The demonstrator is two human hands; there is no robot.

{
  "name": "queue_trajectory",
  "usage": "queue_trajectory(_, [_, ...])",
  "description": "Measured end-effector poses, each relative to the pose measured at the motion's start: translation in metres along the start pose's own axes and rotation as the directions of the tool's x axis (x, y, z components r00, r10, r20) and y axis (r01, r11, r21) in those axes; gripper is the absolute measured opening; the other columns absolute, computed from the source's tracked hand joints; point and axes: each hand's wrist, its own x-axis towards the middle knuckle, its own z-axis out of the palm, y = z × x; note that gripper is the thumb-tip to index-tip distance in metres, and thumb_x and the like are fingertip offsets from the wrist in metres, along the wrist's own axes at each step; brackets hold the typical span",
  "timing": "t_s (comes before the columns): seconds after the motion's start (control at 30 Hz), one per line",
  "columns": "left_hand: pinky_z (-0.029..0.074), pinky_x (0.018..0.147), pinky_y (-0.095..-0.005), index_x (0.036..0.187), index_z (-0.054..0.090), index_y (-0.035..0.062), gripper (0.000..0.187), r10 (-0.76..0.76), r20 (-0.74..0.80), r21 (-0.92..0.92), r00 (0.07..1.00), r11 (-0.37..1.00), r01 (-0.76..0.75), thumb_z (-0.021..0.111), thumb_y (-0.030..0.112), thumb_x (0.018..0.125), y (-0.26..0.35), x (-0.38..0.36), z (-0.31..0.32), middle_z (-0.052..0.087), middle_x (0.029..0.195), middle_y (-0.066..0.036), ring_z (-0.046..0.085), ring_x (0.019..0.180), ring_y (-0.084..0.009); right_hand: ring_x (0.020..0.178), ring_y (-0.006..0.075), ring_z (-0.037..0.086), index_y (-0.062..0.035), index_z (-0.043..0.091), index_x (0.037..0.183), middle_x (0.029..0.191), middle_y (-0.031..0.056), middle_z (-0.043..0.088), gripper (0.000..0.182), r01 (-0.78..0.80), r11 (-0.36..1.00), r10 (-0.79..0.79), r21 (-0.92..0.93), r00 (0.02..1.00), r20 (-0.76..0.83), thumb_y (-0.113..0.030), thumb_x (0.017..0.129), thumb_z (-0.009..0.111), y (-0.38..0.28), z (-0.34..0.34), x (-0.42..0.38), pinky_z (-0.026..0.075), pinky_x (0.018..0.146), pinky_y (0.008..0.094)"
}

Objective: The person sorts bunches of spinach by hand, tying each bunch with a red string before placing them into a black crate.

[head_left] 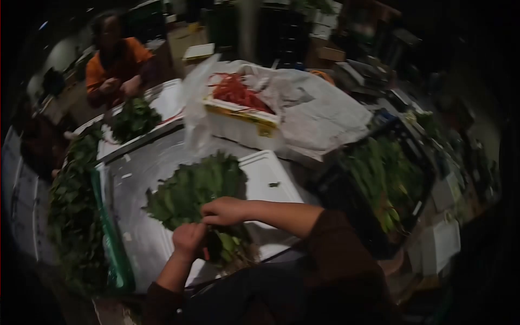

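A large bunch of leafy greens (187,187) lies on a white foam lid in front of me, leaves pointing away and stems and roots (238,260) toward my body. My left hand (189,238) is closed at the near left of the bunch. A short red strip (206,253) pokes out just below its fingers. Close beside it, my right hand (225,210) reaches across the top of the greens with its fingers pinched together. Whatever is between the right fingers is too small and dim to make out.
A foam box (241,127) of red strips (238,92) stands beyond the greens. To the right is a black crate (374,241) with more greens (384,173). Piled leaves (78,216) line the left side. Across the table is a person in an orange top (97,73).
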Motion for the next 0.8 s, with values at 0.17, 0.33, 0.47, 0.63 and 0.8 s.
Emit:
queue_trajectory(0.17, [0.04,0.048,-0.0372,0.068,0.052,0.011,0.013,-0.092,0.161,0.064,0.983,0.995,0.082,0.063,0.013,0.061,0.007,0.013,-0.019,0.05,0.062,-0.006,0.053,0.056,-0.0253,0.075,0.0359,0.059,-0.0063,0.055,0.08,0.077,0.0136,0.06,0.028,0.07,0.919,-0.092,-0.388,0.995,-0.038,-0.034,0.084,0.057,-0.009,0.002,-0.003,0.046,0.062,0.0459])
queue_trajectory(0.33, [0.04,0.053,-0.0423,0.063,0.051,0.0043,0.027,-0.417,0.428,0.047,0.802,0.896,0.442,0.064,0.02,0.081,0.012,-0.023,-0.019,0.051,0.063,-0.014,0.052,0.061,-0.0362,0.074,0.036,0.059,-0.0063,0.058,0.079,0.075,0.0136,0.06,0.028,-0.005,0.926,0.001,-0.378,1.0,-0.012,-0.034,0.082,0.057,0.024,0.013,-0.031,0.046,0.062,0.0464])
queue_trajectory(0.47, [0.041,0.056,-0.0364,0.066,0.048,0.001,0.025,-0.564,0.374,-0.199,0.736,0.726,0.658,0.059,0.013,0.085,0.009,-0.046,-0.018,0.048,0.062,-0.011,0.05,0.059,-0.0291,0.073,0.0376,0.058,-0.0065,0.059,0.079,0.074,0.0147,0.059,0.027,-0.11,0.924,0.076,-0.367,0.991,-0.106,-0.033,0.08,0.06,0.013,0.004,-0.04,0.046,0.063,0.0464])
queue_trajectory(0.63, [0.036,0.053,-0.0269,0.077,0.053,0.0021,0.018,-0.534,0.157,-0.661,0.831,0.568,0.49,0.055,0.014,0.09,0.003,-0.035,-0.008,0.047,0.066,0.002,0.044,0.058,-0.0118,0.061,0.016,0.059,-0.0027,0.054,0.074,0.068,0.0064,0.058,0.027,0.226,0.865,-0.096,0.449,0.951,-0.293,-0.026,0.085,0.062,0.012,0.037,-0.008,0.047,0.055,0.0324])
queue_trajectory(0.8, [0.021,0.048,-0.0209,0.08,0.051,0.0128,0.018,-0.634,0.641,-0.618,0.431,-0.094,0.781,0.054,0.025,0.092,0.001,-0.034,-0.017,0.039,0.064,0.006,0.03,0.053,-0.0013,0.056,0.0091,0.054,-0.0014,0.05,0.076,0.064,0.0029,0.053,0.03,0.077,0.664,0.202,0.743,0.939,-0.277,-0.026,0.092,0.054,0.008,0.044,0.002,0.046,0.054,0.0246])
